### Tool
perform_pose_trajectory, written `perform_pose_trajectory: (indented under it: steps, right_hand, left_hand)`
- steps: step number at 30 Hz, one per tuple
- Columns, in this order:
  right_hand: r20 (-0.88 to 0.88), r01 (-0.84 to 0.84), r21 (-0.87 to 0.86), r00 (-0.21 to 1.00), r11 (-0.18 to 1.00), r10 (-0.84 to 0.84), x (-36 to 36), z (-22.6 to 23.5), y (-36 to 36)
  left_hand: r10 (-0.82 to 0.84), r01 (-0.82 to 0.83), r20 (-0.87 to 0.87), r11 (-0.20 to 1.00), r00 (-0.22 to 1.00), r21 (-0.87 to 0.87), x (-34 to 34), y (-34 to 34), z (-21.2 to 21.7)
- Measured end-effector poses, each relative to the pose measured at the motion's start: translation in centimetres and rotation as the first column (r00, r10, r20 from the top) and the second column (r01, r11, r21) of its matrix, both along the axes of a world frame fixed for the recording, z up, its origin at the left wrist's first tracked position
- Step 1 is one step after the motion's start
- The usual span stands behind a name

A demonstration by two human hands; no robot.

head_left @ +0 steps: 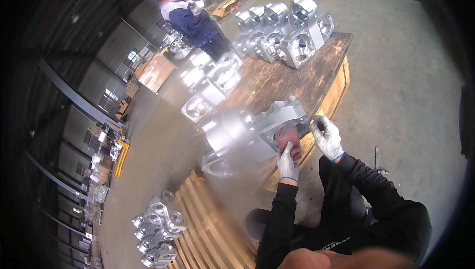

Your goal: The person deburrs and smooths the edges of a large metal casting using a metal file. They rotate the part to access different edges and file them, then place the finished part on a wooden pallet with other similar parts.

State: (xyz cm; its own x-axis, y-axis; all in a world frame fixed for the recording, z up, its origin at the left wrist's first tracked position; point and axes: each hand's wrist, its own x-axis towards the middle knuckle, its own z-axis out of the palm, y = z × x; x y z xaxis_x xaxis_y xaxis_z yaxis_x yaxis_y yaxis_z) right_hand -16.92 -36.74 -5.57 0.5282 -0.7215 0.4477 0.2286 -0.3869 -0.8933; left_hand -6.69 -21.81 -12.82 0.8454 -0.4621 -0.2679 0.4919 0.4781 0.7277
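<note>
A grey cast metal housing (283, 113) with a round bore lies at the near edge of the wooden table. In my left hand (288, 164), gloved in white, is a folded reddish-brown abrasive pad (289, 140), pressed against the housing's near face. My right hand (328, 139), also gloved, is at the housing's right end with its fingers curled and darkened at the tips. Whether those fingers grip the housing's rim or something small cannot be made out. Left of the housing, a larger shiny cylindrical casting (230, 130) is partly blurred.
More castings (299, 46) stand in rows at the far end of the wooden table (316, 78), with others (198, 105) along its left side. Below left, a slatted wooden pallet (198, 214) sits beside stacked castings (156, 229). Beyond the table a person (190, 21) holds a metal part.
</note>
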Motion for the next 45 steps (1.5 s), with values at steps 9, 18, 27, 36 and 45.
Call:
perform_pose_trajectory:
  steps: [9,18,27,36,45]
  right_hand:
    - [-0.080,-0.072,-0.619,0.996,0.782,0.029,8.6,6.0,-3.6]
    - [-0.624,-0.478,-0.649,0.780,0.592,-0.055,10.2,7.8,-3.2]
    - [-0.678,-0.528,-0.609,0.734,0.592,-0.042,10.6,8.8,-2.9]
    - [-0.711,-0.538,-0.555,0.702,0.634,-0.028,11.2,8.2,-2.9]
    - [-0.588,-0.464,-0.616,0.808,0.637,0.019,9.8,8.5,-3.1]
  left_hand:
    - [0.025,-0.052,-0.139,0.980,0.990,-0.194,1.2,-1.6,2.4]
    - [0.096,-0.096,-0.010,0.974,0.995,-0.204,0.6,-4.1,4.4]
    - [0.124,-0.401,0.725,0.888,0.678,0.223,2.6,-5.9,-0.1]
    - [-0.603,-0.657,0.774,0.505,0.196,0.560,3.1,-4.7,2.5]
    - [-0.981,-0.949,0.019,0.180,-0.191,-0.260,3.9,-3.0,3.6]
